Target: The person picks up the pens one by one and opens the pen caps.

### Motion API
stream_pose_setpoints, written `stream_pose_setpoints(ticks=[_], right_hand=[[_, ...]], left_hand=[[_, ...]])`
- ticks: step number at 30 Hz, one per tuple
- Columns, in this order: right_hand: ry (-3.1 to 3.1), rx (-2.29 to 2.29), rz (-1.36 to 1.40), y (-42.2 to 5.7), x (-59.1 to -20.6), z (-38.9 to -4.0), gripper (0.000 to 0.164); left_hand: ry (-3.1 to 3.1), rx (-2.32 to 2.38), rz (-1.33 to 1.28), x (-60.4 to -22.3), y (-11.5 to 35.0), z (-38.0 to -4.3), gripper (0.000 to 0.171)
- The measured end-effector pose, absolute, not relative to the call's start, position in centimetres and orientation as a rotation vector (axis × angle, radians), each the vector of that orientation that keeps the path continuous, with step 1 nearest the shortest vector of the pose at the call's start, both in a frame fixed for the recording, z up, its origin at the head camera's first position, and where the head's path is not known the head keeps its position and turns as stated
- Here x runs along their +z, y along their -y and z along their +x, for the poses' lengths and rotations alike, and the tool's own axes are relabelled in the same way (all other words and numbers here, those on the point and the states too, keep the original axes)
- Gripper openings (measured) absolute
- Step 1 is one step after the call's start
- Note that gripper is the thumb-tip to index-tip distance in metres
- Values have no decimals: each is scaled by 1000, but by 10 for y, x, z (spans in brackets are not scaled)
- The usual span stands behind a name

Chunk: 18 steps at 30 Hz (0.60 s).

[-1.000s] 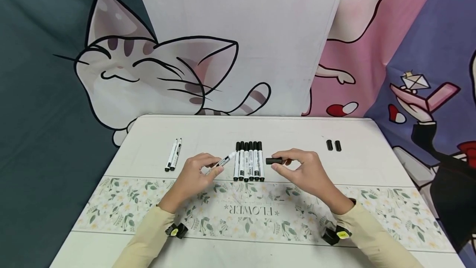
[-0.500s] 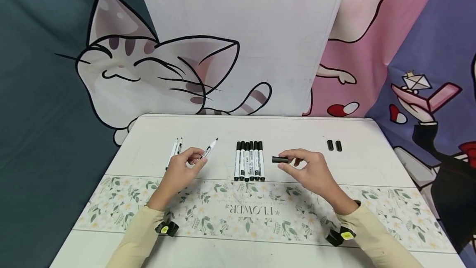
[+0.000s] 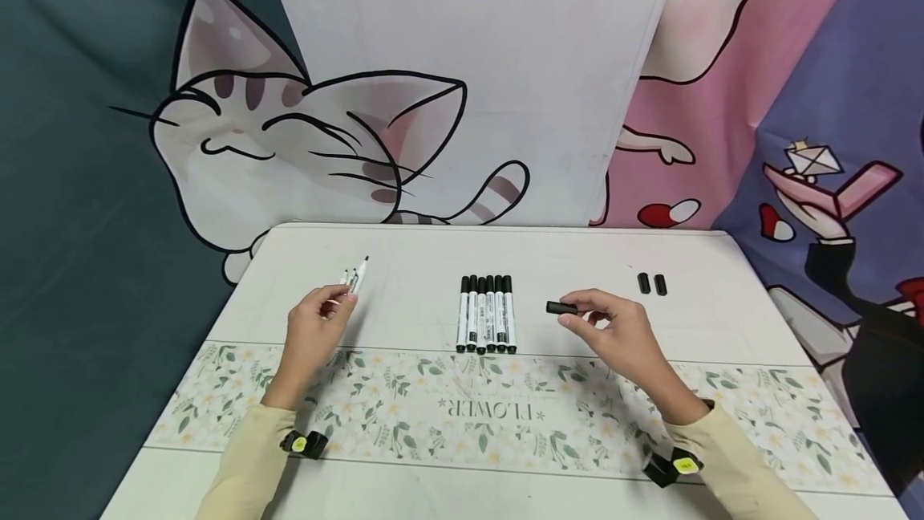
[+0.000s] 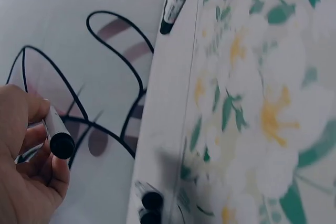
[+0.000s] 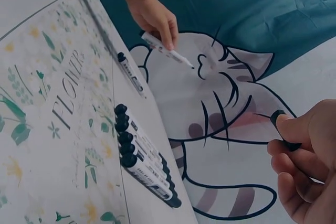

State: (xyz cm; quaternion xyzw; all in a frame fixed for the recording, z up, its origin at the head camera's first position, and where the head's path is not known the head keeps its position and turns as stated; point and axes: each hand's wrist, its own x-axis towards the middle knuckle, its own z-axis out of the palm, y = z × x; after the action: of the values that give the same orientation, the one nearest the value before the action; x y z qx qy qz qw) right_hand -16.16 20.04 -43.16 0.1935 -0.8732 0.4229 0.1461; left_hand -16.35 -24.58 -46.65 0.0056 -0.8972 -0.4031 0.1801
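Observation:
My left hand [image 3: 318, 331] pinches an uncapped whiteboard marker [image 3: 361, 273] between thumb and fingers, its black tip pointing up and away. In the left wrist view the marker's black end [image 4: 62, 146] faces the camera. Two other uncapped markers [image 3: 346, 278] lie on the table just behind this hand, mostly hidden by it in the head view. My right hand [image 3: 613, 334] pinches a black marker cap [image 3: 561, 308] above the table, its end pointing left. Between the hands, a row of capped markers [image 3: 487, 315] lies side by side.
Two loose black caps [image 3: 652, 284] lie at the back right of the white table [image 3: 577, 255]. A floral band with the word FLOWER [image 3: 491, 412] crosses the table's front. Behind the table's far edge hangs a cloth printed with a cat [image 3: 289, 151].
My left hand has carried the uncapped marker leftward from beside the row to the two uncapped markers. My right hand has drifted slightly right with the cap still pinched.

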Motion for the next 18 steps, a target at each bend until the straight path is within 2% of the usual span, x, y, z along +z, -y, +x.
stream_pose_setpoints(ticks=[10,18], right_hand=[[2550,1263,560,-208,-432,-161,19],[2579,1293,536,-215,-433,-160,17]], left_hand=[[2558,-1079,287,-480,281,-180,41],[2612,-1108,387,-491,300,-192,42]])
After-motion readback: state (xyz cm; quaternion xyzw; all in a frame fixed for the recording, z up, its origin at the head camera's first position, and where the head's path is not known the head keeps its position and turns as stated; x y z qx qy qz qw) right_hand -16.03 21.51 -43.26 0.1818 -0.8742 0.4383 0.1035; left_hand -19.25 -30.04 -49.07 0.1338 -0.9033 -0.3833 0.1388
